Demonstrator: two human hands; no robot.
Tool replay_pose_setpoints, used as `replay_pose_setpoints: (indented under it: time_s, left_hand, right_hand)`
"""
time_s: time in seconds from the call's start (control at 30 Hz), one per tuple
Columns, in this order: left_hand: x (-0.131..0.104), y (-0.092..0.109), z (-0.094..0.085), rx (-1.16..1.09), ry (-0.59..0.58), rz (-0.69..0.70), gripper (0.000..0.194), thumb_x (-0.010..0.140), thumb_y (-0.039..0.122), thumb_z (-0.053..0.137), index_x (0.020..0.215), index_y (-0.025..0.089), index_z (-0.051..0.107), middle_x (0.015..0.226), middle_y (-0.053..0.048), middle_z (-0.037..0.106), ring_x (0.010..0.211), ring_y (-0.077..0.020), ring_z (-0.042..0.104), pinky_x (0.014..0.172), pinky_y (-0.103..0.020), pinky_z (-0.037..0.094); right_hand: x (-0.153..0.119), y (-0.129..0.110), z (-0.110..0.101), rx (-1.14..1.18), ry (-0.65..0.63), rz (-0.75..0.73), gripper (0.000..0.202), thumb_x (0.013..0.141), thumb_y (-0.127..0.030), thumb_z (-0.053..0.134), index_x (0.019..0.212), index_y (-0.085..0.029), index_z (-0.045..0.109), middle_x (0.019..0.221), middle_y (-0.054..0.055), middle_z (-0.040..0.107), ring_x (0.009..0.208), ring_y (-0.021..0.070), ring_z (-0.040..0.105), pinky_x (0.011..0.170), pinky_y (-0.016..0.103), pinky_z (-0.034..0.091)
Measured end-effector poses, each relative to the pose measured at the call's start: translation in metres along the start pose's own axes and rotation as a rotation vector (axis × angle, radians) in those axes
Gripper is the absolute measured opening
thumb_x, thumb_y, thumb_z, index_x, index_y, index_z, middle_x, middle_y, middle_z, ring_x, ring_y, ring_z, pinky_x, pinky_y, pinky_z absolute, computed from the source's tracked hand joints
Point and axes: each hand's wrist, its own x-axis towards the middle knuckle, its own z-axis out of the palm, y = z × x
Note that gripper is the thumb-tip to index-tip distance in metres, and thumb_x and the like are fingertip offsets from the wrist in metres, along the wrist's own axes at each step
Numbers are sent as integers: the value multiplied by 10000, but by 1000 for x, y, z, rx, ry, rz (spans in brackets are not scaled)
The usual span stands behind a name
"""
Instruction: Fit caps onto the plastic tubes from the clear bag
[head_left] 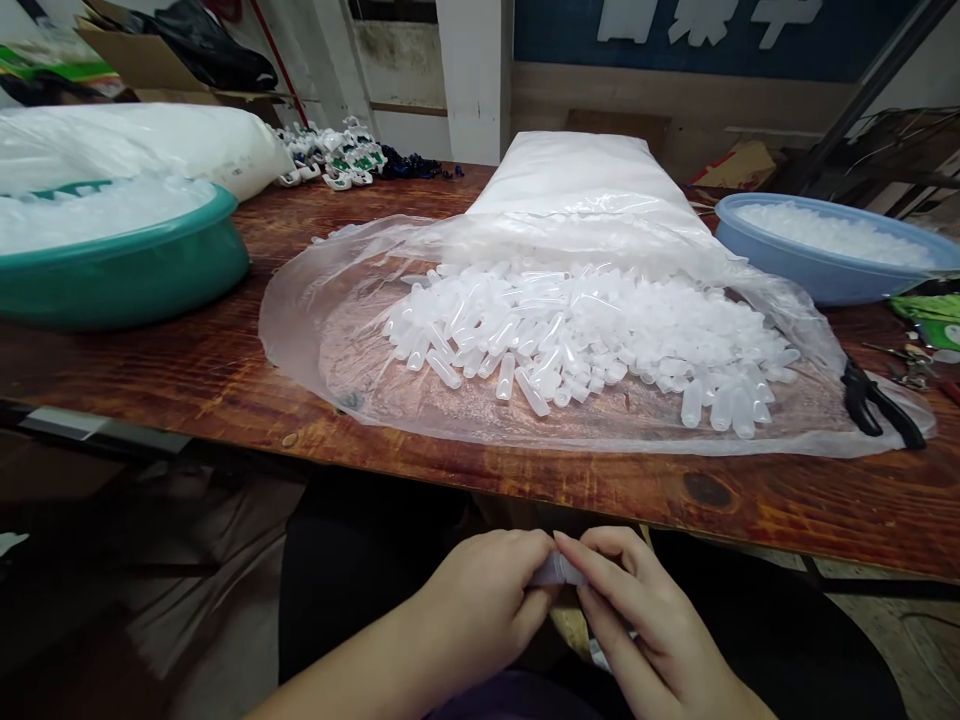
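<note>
Above my lap, in front of the table edge, both hands meet on one small translucent plastic tube (556, 570). My left hand (491, 580) is closed around its left part, thumb and forefinger pressed on it. The fingertips of my right hand (637, 610) pinch its right end. Most of the tube is covered by my fingers. Another whitish piece (600, 655) shows partly below my right fingers; I cannot make out what it is. Beyond my hands, a heap of similar translucent white plastic tubes (555, 320) lies on the spread mouth of a clear plastic bag (337, 370).
The wooden table (247, 400) carries a full white sack (577, 170), a green basin (127, 270) at left and a blue basin (817, 270) at right, both filled with white pieces. Black-handled pliers or scissors (877, 405) lie on the bag's right edge. Small white-green parts (349, 155) are piled behind.
</note>
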Motion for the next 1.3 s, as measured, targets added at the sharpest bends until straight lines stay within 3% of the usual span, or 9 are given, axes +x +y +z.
replay_pose_setpoints:
  time_s: [0.23,0.33,0.43,0.5,0.63,0.77,0.93,1.13,1.3]
  left_hand:
    - [-7,10,-20,110,-229,-18,111,783,141,498,704,177,567,681,14,627,613,-138,578,539,-190,380]
    - [-5,14,-20,106,-238,-30,108,783,147,508,710,180,580,682,14,631,612,-135,580,519,-183,368]
    - [1,14,-12,176,-200,-46,112,794,160,499,739,178,595,726,-9,646,663,-162,597,566,-208,393]
    - [4,12,-8,207,-184,-86,108,773,144,497,758,177,599,761,-22,656,699,-182,608,594,-226,407]
    - [5,10,-7,167,-175,-110,116,773,173,488,737,184,598,730,-15,653,664,-174,601,562,-218,392]
    - [3,11,-5,119,-209,-33,108,740,179,496,675,184,581,673,-6,638,606,-153,573,521,-202,353]
    - [4,9,2,4,-195,-104,102,695,198,492,622,182,562,613,7,608,546,-128,535,469,-189,302]
    - [4,9,10,-94,-204,-53,98,680,165,476,615,166,549,595,19,559,524,-101,477,468,-176,297]
    - [8,13,8,-262,-267,-167,104,659,223,488,585,166,534,530,44,486,491,-90,426,398,-162,253]
  right_hand:
    - [-8,1,-11,-280,-186,-173,348,900,-96,372,1221,-200,455,1095,90,604,970,167,599,793,236,519]
    - [-6,-1,-4,-150,-165,11,193,935,-209,365,1027,-197,534,890,49,628,773,134,626,666,196,528]
    - [-5,3,6,-125,-70,261,380,963,-294,278,671,-204,503,601,-8,532,518,107,553,480,184,477]
    - [-7,6,8,-155,-5,304,377,962,-332,283,690,-203,511,617,-3,543,524,113,559,481,193,478]
    - [-9,8,2,-186,13,99,270,913,-333,442,1150,-207,471,1012,75,602,835,152,622,708,226,525]
    - [-8,5,0,-170,-53,161,333,953,-285,327,689,-209,516,600,-13,534,537,105,557,499,174,474]
    - [-7,5,5,-263,-37,65,294,935,-421,348,862,-199,526,699,18,597,585,125,588,526,201,491]
    - [1,4,2,-428,34,-64,464,984,-311,173,658,-192,481,522,-3,513,444,100,504,432,185,410]
    - [4,7,-4,-585,115,-278,430,951,-321,291,606,-179,504,488,5,495,445,128,468,445,244,363]
